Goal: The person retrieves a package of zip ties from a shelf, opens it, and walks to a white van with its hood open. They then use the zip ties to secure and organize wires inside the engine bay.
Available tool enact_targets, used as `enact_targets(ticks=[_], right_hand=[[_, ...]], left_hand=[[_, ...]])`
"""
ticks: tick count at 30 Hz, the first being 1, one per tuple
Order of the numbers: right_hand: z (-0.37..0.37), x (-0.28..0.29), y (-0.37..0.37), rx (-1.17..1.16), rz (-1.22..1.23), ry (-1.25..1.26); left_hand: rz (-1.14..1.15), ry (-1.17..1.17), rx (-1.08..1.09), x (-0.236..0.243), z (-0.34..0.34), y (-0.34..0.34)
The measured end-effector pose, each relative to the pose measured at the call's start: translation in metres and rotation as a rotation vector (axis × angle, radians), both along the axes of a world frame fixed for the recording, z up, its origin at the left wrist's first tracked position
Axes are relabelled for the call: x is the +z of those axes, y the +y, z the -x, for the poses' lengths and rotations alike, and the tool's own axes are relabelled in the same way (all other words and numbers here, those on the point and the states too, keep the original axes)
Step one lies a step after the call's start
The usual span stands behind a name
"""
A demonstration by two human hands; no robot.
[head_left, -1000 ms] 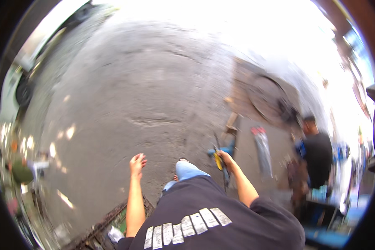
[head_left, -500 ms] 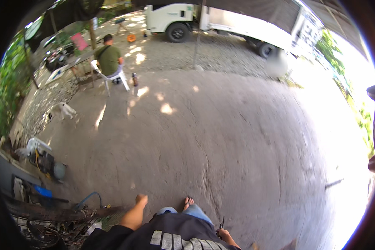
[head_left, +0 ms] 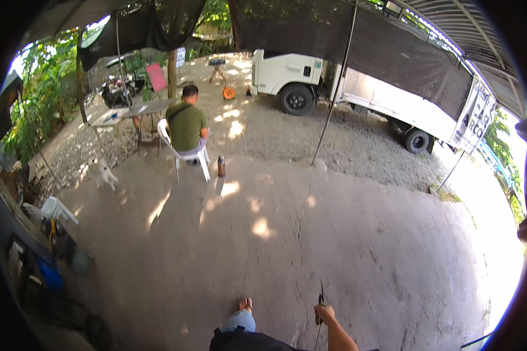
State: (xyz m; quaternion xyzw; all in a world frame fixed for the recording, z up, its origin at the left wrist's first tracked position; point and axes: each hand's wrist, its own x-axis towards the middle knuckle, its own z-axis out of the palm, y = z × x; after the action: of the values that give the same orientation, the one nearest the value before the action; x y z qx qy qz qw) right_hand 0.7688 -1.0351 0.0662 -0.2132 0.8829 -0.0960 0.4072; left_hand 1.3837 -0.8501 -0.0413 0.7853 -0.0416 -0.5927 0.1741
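Note:
My right hand is closed on a dark hand tool at the lower middle. A thin rod or blade sticks up from it, and a thin line hangs below; I cannot make out exactly what it is. My left hand is out of sight. My bare toes show on the cracked concrete floor, beside the tool.
A person in olive sits facing away on a white plastic chair, by a bottle and a table. A white dog stands left. A white truck, a pole and stacked equipment surround the concrete.
My view has swung from the work area with another person round to the yard and truck, then lifted slightly. My left hand has dropped out of sight; my right still grips the tool.

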Motion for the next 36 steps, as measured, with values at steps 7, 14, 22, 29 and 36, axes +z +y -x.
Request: enact_targets(ticks=[7,14,22,29,36], right_hand=[[0.006,-0.113,-0.009,0.477,-0.456,-0.178],[0.038,-0.128,-0.141,0.404,-0.494,-0.183],[0.088,-0.084,-0.523,1.176,-0.539,0.067],[0.052,0.044,-0.911,0.390,0.080,0.210],[0.041,0.009,-1.101,0.391,0.024,0.085]], left_hand=[[0.251,-0.087,-0.399,0.011,0.058,-0.350],[0.653,0.070,-0.220,0.089,0.158,-0.712],[0.318,0.016,-0.377,0.051,0.187,-0.836],[0.457,-0.066,-0.085,0.047,0.157,-0.987],[0.931,0.168,-0.133,0.174,0.165,-1.405]])
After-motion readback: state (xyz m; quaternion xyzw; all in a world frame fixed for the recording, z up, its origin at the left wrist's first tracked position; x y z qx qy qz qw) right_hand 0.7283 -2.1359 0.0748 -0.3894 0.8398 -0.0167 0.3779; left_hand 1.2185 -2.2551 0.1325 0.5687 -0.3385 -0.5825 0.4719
